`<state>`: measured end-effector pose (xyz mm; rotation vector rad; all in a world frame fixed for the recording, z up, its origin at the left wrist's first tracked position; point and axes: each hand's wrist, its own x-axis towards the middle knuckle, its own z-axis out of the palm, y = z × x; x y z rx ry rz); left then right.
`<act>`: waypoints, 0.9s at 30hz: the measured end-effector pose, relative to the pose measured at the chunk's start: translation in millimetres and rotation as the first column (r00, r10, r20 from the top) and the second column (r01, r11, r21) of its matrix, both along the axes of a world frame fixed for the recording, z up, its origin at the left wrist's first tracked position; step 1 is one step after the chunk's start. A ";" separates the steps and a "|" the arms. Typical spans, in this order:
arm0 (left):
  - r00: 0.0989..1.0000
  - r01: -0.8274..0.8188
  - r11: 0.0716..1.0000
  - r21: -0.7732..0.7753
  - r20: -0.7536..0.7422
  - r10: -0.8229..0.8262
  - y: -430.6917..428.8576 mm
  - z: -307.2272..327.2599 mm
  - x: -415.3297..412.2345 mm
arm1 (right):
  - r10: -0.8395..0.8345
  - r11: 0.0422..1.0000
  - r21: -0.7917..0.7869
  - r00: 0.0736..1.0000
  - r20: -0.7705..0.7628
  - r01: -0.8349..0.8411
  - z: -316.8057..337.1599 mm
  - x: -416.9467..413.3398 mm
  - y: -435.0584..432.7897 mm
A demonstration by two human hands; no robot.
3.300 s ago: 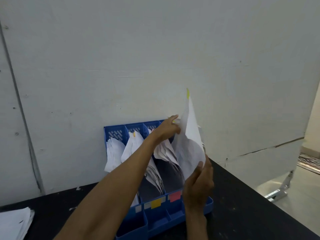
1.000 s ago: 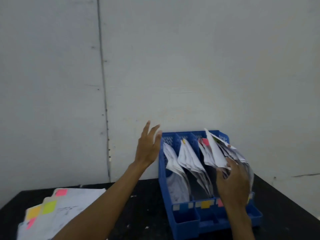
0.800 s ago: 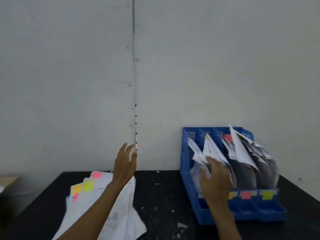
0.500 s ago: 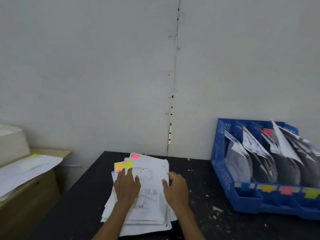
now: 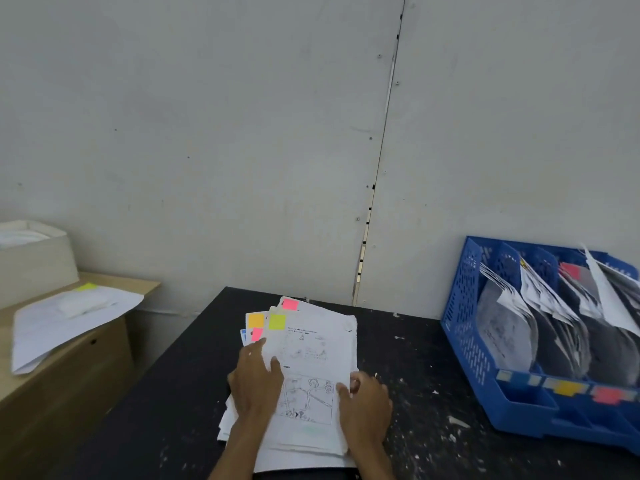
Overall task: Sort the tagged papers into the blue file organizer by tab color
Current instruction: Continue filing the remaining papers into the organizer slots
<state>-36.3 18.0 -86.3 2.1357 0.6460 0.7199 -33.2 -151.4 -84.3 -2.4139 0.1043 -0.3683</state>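
Centre of black table [image 5: 433, 362]: paper stack [image 5: 313, 344] lies flat, sheets fanned at far L corner; tabs visible there: pink tab [image 5: 290, 304], orange tab [image 5: 256, 321], yellow-green tab [image 5: 277, 321] on top sheet. L hand [image 5: 256, 386] rests palm-down on L side of stack; fingers straight and pressed together, thumb spread out onto top sheet. R hand [image 5: 365, 400] grips R edge of stack; thumb laid on top, other fingers curled at edge; no. of sheets caught: cannot tell. Blue file organizer [image 5: 464, 306] stands at R end of table against wall, well apart from stack; filed papers [image 5: 505, 327] lean in its compartments; yellow label [image 5: 568, 388] and red label [image 5: 606, 395] on front lip. Wooden cabinet [image 5: 69, 375] at L carries loose sheets [image 5: 69, 313].
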 end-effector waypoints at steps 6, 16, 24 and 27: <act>0.999 -0.040 0.996 -0.078 0.033 0.043 7.1 2.9 -2.3 | -0.021 0.980 0.197 0.998 0.053 0.010 -5.3 4.1 -0.4; 0.995 -0.060 0.993 -0.102 0.068 0.067 10.1 6.7 -3.1 | -0.063 0.950 0.310 0.995 0.072 0.038 -3.3 10.6 -3.1; 0.959 -0.072 0.977 -0.199 0.255 0.122 9.7 18.0 -11.3 | -0.058 0.926 0.378 0.993 0.106 0.014 -2.8 10.4 -4.3; 0.929 -0.043 0.977 -0.210 0.351 0.117 5.5 25.3 -15.8 | -0.073 0.892 0.453 0.988 0.137 0.003 3.7 7.3 -4.8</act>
